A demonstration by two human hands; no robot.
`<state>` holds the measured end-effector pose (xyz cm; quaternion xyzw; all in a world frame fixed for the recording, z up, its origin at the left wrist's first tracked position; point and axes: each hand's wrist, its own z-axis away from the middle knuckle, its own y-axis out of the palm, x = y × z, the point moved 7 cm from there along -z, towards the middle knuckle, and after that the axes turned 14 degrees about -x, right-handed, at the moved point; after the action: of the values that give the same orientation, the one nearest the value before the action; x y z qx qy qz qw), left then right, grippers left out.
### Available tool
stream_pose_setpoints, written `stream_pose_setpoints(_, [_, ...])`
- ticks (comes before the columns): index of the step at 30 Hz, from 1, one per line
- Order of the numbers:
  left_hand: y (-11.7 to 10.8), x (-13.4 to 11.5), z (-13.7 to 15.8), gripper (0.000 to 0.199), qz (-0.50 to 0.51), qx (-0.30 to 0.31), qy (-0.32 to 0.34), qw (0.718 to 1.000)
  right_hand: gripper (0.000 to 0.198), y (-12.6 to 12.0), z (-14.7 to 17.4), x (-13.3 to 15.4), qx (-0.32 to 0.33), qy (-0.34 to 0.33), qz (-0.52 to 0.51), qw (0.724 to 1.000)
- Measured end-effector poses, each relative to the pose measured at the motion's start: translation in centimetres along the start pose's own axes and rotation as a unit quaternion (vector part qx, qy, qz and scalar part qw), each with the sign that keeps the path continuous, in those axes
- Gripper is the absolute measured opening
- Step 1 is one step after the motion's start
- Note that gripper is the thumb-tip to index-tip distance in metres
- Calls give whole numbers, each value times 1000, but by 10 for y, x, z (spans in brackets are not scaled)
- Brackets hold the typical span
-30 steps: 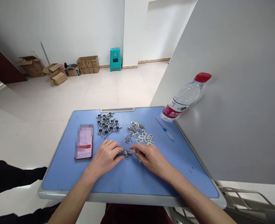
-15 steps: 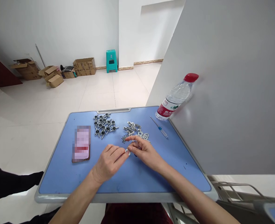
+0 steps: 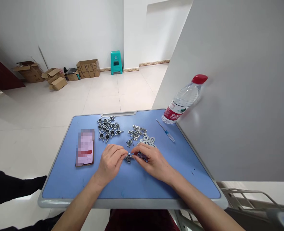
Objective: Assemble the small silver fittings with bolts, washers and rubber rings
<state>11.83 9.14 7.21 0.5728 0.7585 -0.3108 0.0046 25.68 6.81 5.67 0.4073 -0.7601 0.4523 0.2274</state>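
Near the front middle of the table, a small metal fitting [image 3: 128,158] with a shiny rounded centre and a looped lug sits between my fingertips. My left hand [image 3: 111,160] pinches it from the left. From the right, the thumb and forefinger of my right hand [image 3: 153,160] close on the same fitting. My fingers hide part of it. Beyond my hands lie tiny shiny metal pieces [image 3: 129,142], slim metal stems [image 3: 137,131] and flat grey plates [image 3: 148,140]. Small dark metal parts [image 3: 142,156] are partly covered by my right hand.
Several fittings with black round centres [image 3: 108,128] lie in a group at the back left. A phone [image 3: 86,147] rests on the left of the blue table [image 3: 67,183]. A screwdriver [image 3: 166,131] and a water bottle [image 3: 180,102] are at the right, beside a grey panel [image 3: 240,96].
The pale ring between my fingertips has given way to a fitting with a shiny rounded centre. My right hand's raised fingers have curled down toward it.
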Motion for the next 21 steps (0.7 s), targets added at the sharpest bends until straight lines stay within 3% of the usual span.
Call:
stream_pose_setpoints(5, [5, 5, 3, 12, 21, 33, -33, 999, 14, 3, -1, -4, -26, -41, 26, 998])
stream_pose_setpoints(7, [7, 13, 5, 6, 16, 56, -90, 994, 13, 2, -3, -10, -45, -29, 34, 998])
stream_pose_setpoints(12, [15, 33, 19, 37, -40, 148, -241, 959, 13, 7, -6, -30, -47, 14, 77, 996])
stream_pose_setpoints(21, [27, 38, 25, 27, -68, 219, -235, 945, 19, 24, -7, -39, -4, 7, 114, 993])
